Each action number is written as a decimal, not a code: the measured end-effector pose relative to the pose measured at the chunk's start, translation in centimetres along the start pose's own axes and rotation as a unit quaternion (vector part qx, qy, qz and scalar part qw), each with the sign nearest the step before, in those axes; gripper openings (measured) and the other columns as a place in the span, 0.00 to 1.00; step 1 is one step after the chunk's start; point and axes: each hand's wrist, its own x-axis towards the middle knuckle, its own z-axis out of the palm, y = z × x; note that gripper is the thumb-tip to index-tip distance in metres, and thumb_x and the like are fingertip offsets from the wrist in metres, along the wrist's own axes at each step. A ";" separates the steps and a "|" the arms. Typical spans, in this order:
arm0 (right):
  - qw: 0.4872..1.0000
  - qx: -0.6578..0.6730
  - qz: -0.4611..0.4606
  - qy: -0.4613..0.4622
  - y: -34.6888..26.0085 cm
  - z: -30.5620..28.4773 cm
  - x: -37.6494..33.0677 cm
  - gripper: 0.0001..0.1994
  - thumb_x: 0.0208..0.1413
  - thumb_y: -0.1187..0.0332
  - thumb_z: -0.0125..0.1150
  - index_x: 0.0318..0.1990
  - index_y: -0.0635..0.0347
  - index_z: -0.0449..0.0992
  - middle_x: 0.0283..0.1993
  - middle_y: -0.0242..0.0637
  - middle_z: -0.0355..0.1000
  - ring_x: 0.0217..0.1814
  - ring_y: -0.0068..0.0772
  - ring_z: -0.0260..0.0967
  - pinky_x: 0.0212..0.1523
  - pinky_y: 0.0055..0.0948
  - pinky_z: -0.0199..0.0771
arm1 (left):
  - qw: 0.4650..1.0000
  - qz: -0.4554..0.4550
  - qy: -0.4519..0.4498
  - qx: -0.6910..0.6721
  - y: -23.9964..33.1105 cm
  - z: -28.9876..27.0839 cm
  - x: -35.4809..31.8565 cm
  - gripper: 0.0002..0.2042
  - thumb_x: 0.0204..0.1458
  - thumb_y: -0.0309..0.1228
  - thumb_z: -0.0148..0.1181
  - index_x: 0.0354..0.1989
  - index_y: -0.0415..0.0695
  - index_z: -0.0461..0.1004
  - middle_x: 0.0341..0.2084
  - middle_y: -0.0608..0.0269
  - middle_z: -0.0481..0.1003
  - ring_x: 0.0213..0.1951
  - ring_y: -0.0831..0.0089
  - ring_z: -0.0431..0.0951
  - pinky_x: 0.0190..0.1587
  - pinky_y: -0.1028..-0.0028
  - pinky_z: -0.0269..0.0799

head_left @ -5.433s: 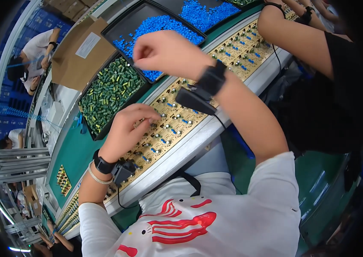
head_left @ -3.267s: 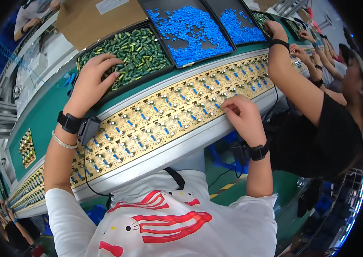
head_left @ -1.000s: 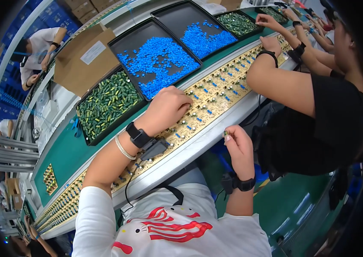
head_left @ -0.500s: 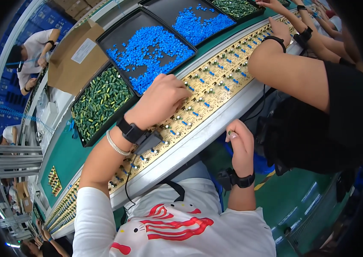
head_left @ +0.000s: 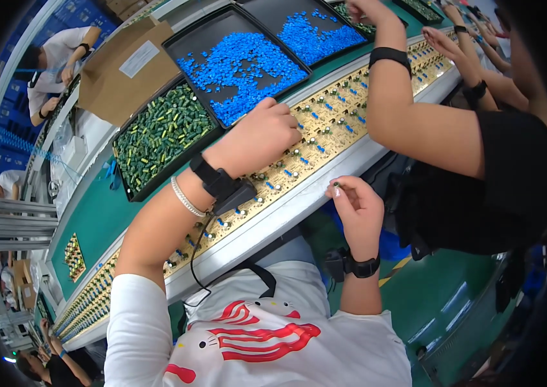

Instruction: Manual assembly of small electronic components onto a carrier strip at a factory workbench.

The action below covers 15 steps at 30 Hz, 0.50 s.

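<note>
My left hand (head_left: 257, 138) is over the row of tan circuit boards (head_left: 325, 151), palm down with fingers curled. Its fingertips are hidden behind the knuckles, so what they hold, if anything, does not show. Blue parts and small round-topped capacitors stand on the boards around it. Just off the near rail, my right hand (head_left: 360, 206) pinches a small dark green capacitor (head_left: 336, 185) between thumb and finger. Beyond the left hand lie a black tray of green capacitors (head_left: 164, 132) and a black tray of blue disc-shaped parts (head_left: 241, 68).
The metal rail (head_left: 286, 216) edges the line on my side. To my right, a co-worker's arm (head_left: 392, 90) reaches across the boards. A cardboard box (head_left: 109, 84) stands behind the green tray. A loose small board (head_left: 75, 258) lies on the green surface at left.
My left hand has moved slightly right and up along the boards. My right hand has risen toward the rail with the capacitor. The co-worker's hand has moved from the boards to the far trays.
</note>
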 end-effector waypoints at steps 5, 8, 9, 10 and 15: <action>0.999 -0.038 -0.030 -0.018 -0.8 1.2 0.0 0.07 0.54 0.80 0.65 0.41 0.70 0.79 0.36 0.36 0.79 0.36 0.20 0.75 0.42 0.21 0.75 | 0.999 -0.034 -0.014 0.009 0.2 0.1 -0.7 0.02 0.43 0.27 0.62 0.26 0.47 0.78 0.28 0.67 0.76 0.41 0.68 0.74 0.46 0.68 0.65; 0.998 -0.062 -0.015 -0.028 -1.0 1.7 0.2 0.08 0.53 0.80 0.65 0.42 0.70 0.79 0.36 0.35 0.78 0.36 0.19 0.74 0.41 0.21 0.74 | 0.997 -0.069 -0.042 -0.021 0.0 0.0 -1.3 0.09 0.46 0.28 0.63 0.38 0.45 0.80 0.32 0.65 0.77 0.42 0.66 0.74 0.47 0.67 0.66; 0.997 -0.069 -0.018 -0.036 -1.0 1.8 0.3 0.08 0.53 0.80 0.65 0.42 0.70 0.79 0.36 0.35 0.78 0.36 0.19 0.74 0.41 0.21 0.74 | 0.996 -0.077 -0.034 -0.022 -0.1 -0.1 -1.9 0.09 0.46 0.28 0.63 0.38 0.45 0.80 0.32 0.65 0.77 0.42 0.66 0.74 0.47 0.67 0.66; 0.998 -0.067 -0.012 -0.020 -0.9 1.8 0.4 0.09 0.53 0.81 0.65 0.43 0.69 0.79 0.36 0.35 0.78 0.36 0.19 0.73 0.41 0.20 0.74 | 0.995 -0.076 0.020 -0.058 -0.2 -0.4 -2.5 0.09 0.48 0.28 0.62 0.39 0.45 0.80 0.33 0.64 0.77 0.43 0.65 0.74 0.48 0.67 0.66; 0.976 -0.207 -0.072 -0.013 -1.8 1.0 1.3 0.12 0.56 0.81 0.61 0.48 0.66 0.80 0.35 0.33 0.74 0.36 0.19 0.69 0.39 0.19 0.69 | 0.980 -0.145 0.120 -0.063 -2.1 -4.2 -8.3 0.10 0.51 0.27 0.61 0.42 0.43 0.79 0.39 0.59 0.77 0.46 0.58 0.75 0.50 0.63 0.68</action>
